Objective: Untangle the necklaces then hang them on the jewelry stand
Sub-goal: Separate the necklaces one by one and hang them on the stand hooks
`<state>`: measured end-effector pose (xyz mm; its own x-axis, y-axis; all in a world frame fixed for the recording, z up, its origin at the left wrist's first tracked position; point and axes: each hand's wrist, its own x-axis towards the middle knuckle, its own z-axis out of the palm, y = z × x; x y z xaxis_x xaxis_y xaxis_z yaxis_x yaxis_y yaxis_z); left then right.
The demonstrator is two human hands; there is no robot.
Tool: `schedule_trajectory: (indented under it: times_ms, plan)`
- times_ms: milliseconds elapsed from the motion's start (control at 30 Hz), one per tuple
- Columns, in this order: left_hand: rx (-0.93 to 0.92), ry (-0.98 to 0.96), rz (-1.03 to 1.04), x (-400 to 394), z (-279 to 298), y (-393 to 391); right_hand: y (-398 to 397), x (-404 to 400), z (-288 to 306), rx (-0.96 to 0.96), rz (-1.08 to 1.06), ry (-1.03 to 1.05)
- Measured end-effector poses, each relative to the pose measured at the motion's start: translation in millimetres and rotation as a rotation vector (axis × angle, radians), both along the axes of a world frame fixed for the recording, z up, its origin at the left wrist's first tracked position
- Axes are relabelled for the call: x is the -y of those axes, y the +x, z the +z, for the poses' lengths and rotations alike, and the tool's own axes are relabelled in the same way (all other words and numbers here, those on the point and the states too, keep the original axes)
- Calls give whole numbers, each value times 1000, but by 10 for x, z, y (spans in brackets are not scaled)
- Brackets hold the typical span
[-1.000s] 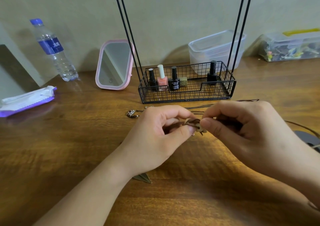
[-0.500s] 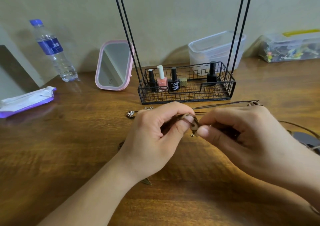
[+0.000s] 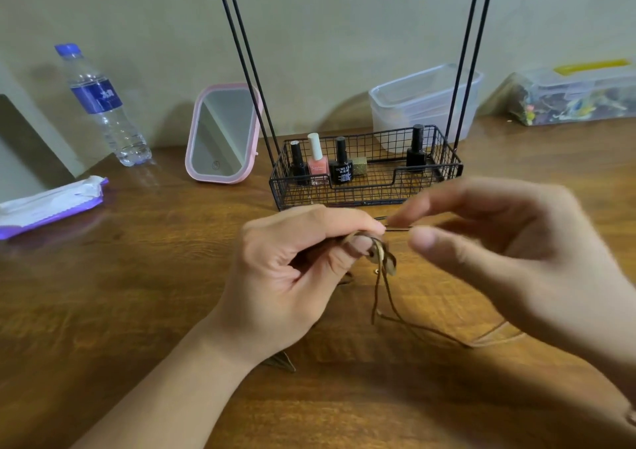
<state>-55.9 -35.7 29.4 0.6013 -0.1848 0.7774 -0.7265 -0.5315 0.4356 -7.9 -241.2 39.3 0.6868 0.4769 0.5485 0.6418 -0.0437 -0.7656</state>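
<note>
While the left hand point(image 3: 292, 273) pinches the knotted bundle of brown cords point(image 3: 380, 259) between thumb and forefinger, the right hand point(image 3: 509, 255) sits just beside that pinch with thumb and forefinger slightly apart; motion blur prevents a firm reading, but no cord is plainly caught between them. A thin dark strand point(image 3: 399, 229) runs out from the pinch toward the right fingertips. Below the pinch, loose brown cord ends hang down and trail across the wooden table point(image 3: 137, 293) under the right hand. Beyond the pinch stands the jewelry stand point(image 3: 364, 180), its wire basket holding nail polish bottles point(image 3: 316, 162) and its hooks mostly out of view at the top. Nothing from this bundle hangs there yet, so the task appears to be at the untangling stage. Risk one: pulling the dark strand sideways while the left pinch stays tight would probably cinch the knot harder instead of loosening it. Risk two: relaxing the left pinch would let the bundle drop onto the trailing ends, and the loops may cross again. Risk three: the dangling ends below the pinch may snag on the right wrist during a pull. Risk four: a wide pull away from the pinch may carry the right hand into the basket and tip a bottle.
</note>
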Motion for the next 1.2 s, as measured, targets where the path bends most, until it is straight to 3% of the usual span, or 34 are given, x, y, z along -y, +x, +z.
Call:
schedule_trajectory:
  times_ms: [133,367,433,567,633,800,933,1000,1133,1200]
  plan:
    - [-26,17,-38,16,10,2,-17,-99,-60,-149,132,-55]
    - [-9,23,-10,-13,25,-1,-18,-77,-26,-218,198,120]
    - [-5,24,15,-21,19,-3,-22,-37,-23,-91,151,111]
    - [3,15,52,-21,-3,-3,-50,-39,-17,344,64,-112]
    - [11,23,61,-13,-4,0,-62,-50,-33,390,84,-173]
    - [30,58,20,-3,-19,-7,-95,-101,-92,-61,92,-15]
    - [46,78,14,7,-41,-4,-100,-171,-102,-179,113,0]
    - [-25,25,52,44,-55,-9,-95,-155,-79,-167,68,-24]
    - [-469,-383,-63,125,-92,-4,-36,-98,-53,38,-176,-123]
    - [-621,-556,-119,150,-112,26,25,-79,-58,-90,-167,-5]
